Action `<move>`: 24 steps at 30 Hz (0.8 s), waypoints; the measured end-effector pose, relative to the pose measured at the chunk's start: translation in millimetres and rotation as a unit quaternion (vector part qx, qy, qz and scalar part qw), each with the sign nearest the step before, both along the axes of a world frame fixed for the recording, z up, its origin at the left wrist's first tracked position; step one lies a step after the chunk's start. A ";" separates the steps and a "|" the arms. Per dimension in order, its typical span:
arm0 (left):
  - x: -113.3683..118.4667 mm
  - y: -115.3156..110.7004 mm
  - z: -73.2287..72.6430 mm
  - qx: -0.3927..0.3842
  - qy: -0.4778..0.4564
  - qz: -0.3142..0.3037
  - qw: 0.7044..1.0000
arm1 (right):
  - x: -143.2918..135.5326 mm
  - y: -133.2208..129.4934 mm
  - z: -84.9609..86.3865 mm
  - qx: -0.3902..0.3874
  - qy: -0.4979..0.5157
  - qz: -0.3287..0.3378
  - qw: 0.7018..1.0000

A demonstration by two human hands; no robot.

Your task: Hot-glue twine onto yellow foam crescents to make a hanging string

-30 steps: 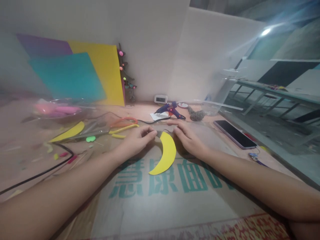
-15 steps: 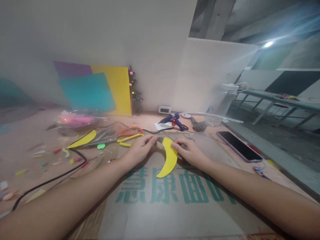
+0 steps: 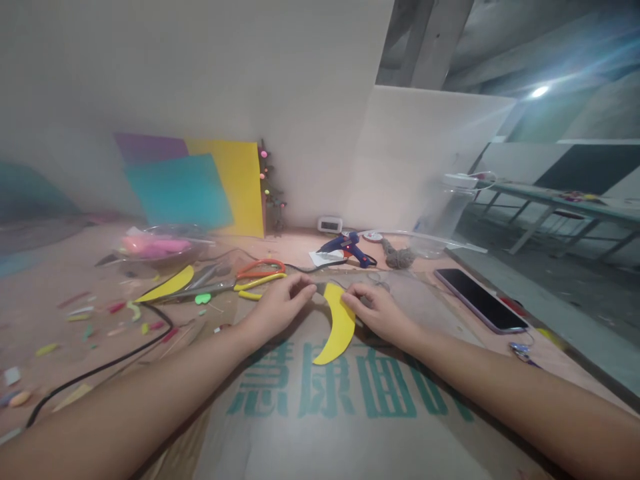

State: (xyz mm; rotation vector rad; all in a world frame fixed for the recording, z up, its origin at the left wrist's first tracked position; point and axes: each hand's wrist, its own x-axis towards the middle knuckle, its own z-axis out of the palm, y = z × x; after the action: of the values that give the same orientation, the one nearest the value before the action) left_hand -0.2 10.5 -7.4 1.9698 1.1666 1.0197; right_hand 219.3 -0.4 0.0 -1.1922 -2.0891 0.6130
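Note:
A yellow crescent-shaped piece of craft foam or paper (image 3: 340, 330) hangs with its pointed end down, over the board with green lettering. My right hand (image 3: 380, 310) pinches its upper right edge between thumb and fingers. Just left of the crescent's top is my left hand (image 3: 283, 303), thumb and index finger brought together. A small greyish strip shows between those fingertips and the crescent; I cannot make out what it is. Behind my left hand lie scissors with orange and yellow handles (image 3: 260, 270).
A blue glue gun (image 3: 350, 248) rests at the back near a small digital clock (image 3: 330, 225). On the right lies a phone (image 3: 480, 300). Another yellow cut piece (image 3: 167, 285), a black cable (image 3: 100, 360) and coloured scraps lie left. Coloured sheets (image 3: 180, 190) lean against the wall.
The view has tipped slightly upward, so everything sits a little lower. Both hands stay in nearly the same place, and the right one keeps its pinch on the yellow crescent.

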 end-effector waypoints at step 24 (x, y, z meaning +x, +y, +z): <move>1.8 -5.8 2.7 0.049 0.049 -0.002 0.998 | 2.6 0.8 -6.7 0.057 -0.034 -0.008 0.998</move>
State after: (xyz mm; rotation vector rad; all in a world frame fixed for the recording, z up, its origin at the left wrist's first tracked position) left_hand 1.6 4.7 -4.7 2.1184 1.1841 1.0048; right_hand 221.8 0.4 -6.7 -1.1798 -2.1382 0.4449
